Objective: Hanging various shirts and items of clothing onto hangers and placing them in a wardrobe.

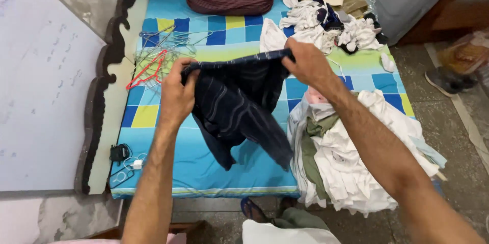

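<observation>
Between the two hands, a dark striped garment (237,106) is held up by its top edge above the bed (168,167). The left hand (177,94) is closed on the left end of that edge, and the right hand (308,63) is clamped on the right end, slightly higher and farther out. The edge is stretched nearly taut between them, while the rest of the cloth hangs down below the hands, its lower corners draped onto the blue checked sheet.

For the holding to be done well, it is judged that both grips should be kept at matching corners and level, so that the cloth hangs flat and no twist is carried into it; the hanging part looks bunched toward the middle and would be better shaken straight.

Just below the right forearm, a pile of white and green clothes (346,167) lies at the bed's edge. Beyond the left hand, a bunch of wire hangers (160,55) rests on the sheet. Past the right hand, a heap of white laundry (326,27) is seen, well apart from the garment.
</observation>
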